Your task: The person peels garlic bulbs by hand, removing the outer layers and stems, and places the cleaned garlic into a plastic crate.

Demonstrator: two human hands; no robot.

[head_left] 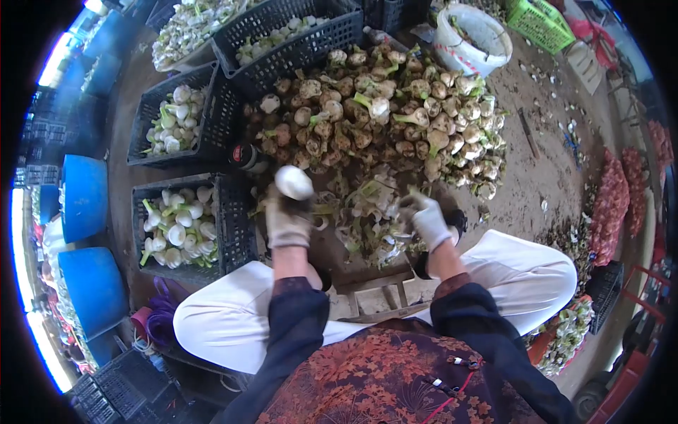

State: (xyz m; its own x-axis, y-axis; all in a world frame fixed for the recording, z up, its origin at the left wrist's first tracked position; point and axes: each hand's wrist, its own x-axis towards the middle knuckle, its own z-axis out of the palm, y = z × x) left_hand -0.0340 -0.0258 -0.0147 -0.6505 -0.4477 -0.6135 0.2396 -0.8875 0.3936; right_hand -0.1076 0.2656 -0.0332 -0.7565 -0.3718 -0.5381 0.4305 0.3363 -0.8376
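My left hand [288,225], in a pale work glove, is closed on a clean white garlic bulb [294,183] that shows at its fingertips. Motion blurs the hand somewhat. My right hand [426,219], also gloved, has its fingers curled beside a pile of garlic peelings [374,212]; what it grips, if anything, I cannot make out. Beyond both hands lies a large heap of dirty garlic bulbs [395,106] with short stems. Left of my left hand, a black crate [236,219] contains peeled white garlic bulbs [180,226].
Another crate [215,106] of garlic stands further left, and a larger crate [289,46] at the back. A white bucket [487,56] and a green basket [540,25] stand at the back right. Red net sacks [609,205] line the right side. Blue tubs [92,290] stand left.
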